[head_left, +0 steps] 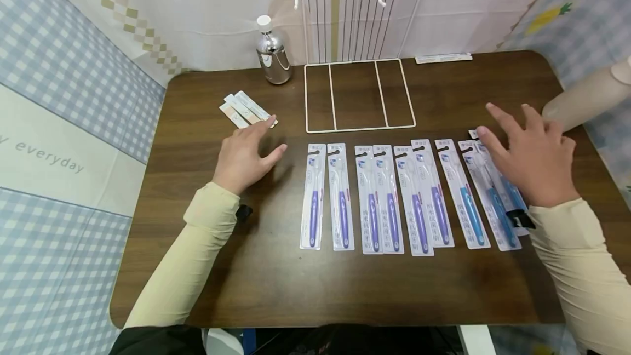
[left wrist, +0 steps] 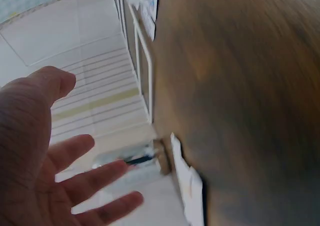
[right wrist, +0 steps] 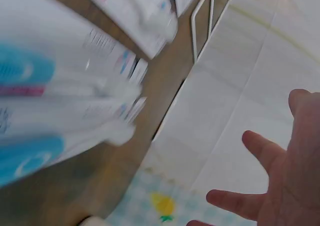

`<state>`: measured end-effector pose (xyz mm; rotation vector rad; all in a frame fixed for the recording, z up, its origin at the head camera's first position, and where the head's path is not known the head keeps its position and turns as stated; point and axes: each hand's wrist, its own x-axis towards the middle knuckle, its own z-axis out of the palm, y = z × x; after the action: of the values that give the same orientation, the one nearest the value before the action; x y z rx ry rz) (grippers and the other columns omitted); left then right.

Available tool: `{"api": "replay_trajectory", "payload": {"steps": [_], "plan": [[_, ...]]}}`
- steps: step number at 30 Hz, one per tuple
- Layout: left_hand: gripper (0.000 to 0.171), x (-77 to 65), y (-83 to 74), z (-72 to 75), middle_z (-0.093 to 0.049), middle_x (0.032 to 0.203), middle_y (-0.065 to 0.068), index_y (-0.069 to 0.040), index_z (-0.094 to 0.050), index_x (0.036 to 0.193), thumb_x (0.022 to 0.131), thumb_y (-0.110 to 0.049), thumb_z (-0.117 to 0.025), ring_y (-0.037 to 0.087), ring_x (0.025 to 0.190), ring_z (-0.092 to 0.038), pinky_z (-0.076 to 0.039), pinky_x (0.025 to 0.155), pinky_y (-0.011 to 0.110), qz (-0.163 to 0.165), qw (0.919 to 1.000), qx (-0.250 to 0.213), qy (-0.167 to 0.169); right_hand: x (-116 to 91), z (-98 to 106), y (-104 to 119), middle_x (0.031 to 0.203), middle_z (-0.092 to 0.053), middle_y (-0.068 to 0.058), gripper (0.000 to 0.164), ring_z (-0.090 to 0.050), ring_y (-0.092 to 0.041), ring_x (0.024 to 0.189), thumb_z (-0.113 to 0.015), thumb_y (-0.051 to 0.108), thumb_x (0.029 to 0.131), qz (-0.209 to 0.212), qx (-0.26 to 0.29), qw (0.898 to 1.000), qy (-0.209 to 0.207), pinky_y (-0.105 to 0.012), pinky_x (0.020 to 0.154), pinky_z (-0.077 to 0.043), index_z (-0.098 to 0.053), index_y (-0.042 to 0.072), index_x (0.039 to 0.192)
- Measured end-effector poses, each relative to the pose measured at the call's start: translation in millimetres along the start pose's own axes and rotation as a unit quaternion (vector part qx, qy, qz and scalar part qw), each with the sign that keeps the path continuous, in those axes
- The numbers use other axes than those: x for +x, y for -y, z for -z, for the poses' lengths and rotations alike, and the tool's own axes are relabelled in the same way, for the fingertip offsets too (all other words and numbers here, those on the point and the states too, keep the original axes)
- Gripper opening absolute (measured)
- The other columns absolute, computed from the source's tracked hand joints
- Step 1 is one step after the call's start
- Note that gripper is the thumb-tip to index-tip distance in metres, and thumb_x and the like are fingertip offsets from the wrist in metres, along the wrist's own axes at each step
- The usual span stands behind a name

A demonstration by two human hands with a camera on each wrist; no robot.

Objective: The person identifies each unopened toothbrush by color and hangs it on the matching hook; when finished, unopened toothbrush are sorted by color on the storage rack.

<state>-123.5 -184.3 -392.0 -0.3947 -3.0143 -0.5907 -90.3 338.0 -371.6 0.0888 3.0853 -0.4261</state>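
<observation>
My left hand (head_left: 244, 158) hovers at the left of the table with its fingers spread, holding nothing. Its fingertips overlap several small flat white packets (head_left: 240, 109) in the head view. Toward the right, my right hand (head_left: 539, 163) has its fingers apart and nothing in its grasp. It partly covers the packaged blue toothbrushes (head_left: 471, 215) at the right end of a row. Several packaged purple toothbrushes (head_left: 314, 218) make up the rest of that row, some packs overlapping. In the right wrist view, two blue toothbrush packs (right wrist: 30, 158) appear close up and blurred.
A white wire rack (head_left: 360, 129) stands behind the row, with hooks above it. Left of it is a silver bottle (head_left: 273, 59) with a white cap. A thin white box (head_left: 443, 58) lies at the back edge, and a pale bottle (head_left: 586, 95) is at the far right.
</observation>
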Motion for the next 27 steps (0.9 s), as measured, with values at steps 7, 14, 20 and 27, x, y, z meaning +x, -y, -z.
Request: {"api": "replay_trajectory", "payload": {"steps": [7,14,20,27], "plan": [[0.062,25.9,-6.8,-21.3,-0.067,0.143,0.01,-0.016,-0.063,0.149,0.097,-0.048,-0.072,0.039,0.127,-0.062,-0.048,0.106,0.055,-0.005,0.9984,-0.055,-0.01,21.4,-0.5,-40.7,0.151,-0.04,-0.041,0.064,-0.035,-0.07,0.13,-0.044,0.051,0.112,0.05,0.028,0.998,0.025,-0.085,0.093,-0.029,-0.03,0.024,0.168],[0.056,53.3,-9.3,-44.5,-0.065,0.143,0.014,-0.008,-0.066,0.145,0.099,-0.041,-0.074,0.034,0.136,-0.057,-0.041,0.117,0.044,0.018,0.9919,-0.12,0.038,37.2,-15.4,-91.0,0.11,-0.068,-0.019,0.054,-0.061,-0.024,0.092,-0.067,0.027,0.106,0.09,0.125,0.981,0.117,-0.037,0.072,-0.049,-0.053,0.012,0.155],[0.052,63.8,-10.9,-58.5,-0.068,0.137,0.014,-0.01,-0.072,0.138,0.096,-0.04,-0.079,0.035,0.131,-0.057,-0.039,0.116,0.043,0.012,0.9925,-0.116,0.036,35.6,-31.9,-114.9,0.092,-0.064,-0.002,0.048,-0.052,-0.012,0.076,-0.074,0.016,0.101,0.092,0.176,0.971,0.131,-0.025,0.063,-0.04,-0.061,0.009,0.147],[0.036,65.9,-5.9,-70.9,-0.071,0.123,0.011,-0.016,-0.081,0.124,0.094,-0.035,-0.083,0.033,0.116,-0.059,-0.044,0.103,0.045,-0.006,0.9933,-0.115,-0.011,35.0,-41.2,-122.2,0.092,-0.06,-0.004,0.048,-0.05,-0.015,0.075,-0.073,0.018,0.102,0.082,0.184,0.97,0.134,-0.027,0.062,-0.04,-0.061,0.014,0.149]]}}
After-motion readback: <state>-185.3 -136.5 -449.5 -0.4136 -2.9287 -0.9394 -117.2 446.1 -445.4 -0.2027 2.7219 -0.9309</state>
